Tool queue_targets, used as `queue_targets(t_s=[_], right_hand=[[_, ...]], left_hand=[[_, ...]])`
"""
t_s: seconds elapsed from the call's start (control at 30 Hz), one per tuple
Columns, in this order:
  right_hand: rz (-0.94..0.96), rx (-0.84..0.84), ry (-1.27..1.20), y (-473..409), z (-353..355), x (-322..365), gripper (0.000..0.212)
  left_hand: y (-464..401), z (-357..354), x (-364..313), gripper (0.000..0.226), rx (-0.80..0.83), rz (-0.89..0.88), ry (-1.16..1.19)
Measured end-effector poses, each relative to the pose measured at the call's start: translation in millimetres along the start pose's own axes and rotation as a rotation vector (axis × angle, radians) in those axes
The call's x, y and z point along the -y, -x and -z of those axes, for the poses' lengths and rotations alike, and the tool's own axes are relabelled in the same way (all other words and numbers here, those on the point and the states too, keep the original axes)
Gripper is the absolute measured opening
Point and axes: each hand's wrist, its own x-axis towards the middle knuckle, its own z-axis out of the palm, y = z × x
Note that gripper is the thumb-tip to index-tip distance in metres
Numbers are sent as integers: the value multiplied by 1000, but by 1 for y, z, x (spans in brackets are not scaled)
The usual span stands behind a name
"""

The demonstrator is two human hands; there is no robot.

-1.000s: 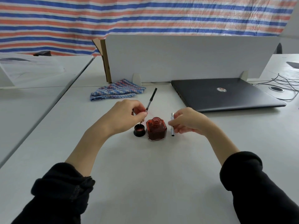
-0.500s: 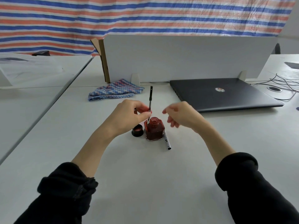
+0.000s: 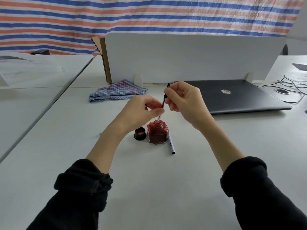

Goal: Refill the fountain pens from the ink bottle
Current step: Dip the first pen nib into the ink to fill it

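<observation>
Now both hands work the pen

Nib-down, the slim black fountain pen section (image 3: 164,101) sits at the mouth of the square glass bottle of red ink (image 3: 157,133). Left hand (image 3: 141,112) pinches it low; right hand (image 3: 184,98), empty a moment ago, now grips its top, probably ready to draw ink. The white pen barrel (image 3: 171,145) lies below.

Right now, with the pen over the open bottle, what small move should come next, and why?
Probably lower the pen slightly: its nib sits only at the mouth of the ink bottle, above the red ink. Both the left hand and right hand already hold it.
</observation>
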Motion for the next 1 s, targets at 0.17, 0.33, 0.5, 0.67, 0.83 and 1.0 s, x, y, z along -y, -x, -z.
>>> queue_targets(t_s=[0.17,0.33,0.5,0.67,0.83,1.0], right_hand=[[20,13,113,-1,-3,-7,14],[43,52,270,-1,-4,-12,10],[27,93,332,0,-6,-16,12],[18,111,339,1,-7,-18,10],[21,134,382,1,-5,-20,9],[32,147,423,0,-5,-21,11]], left_hand=[[-2,-4,9,15,-34,14,-3],[-1,-4,16,11,8,21,-40],[-1,-6,19,13,5,29,-72],[-1,-10,20,14,3,22,-66],[-1,-9,20,14,2,24,-86],[0,-8,19,14,9,34,-93]])
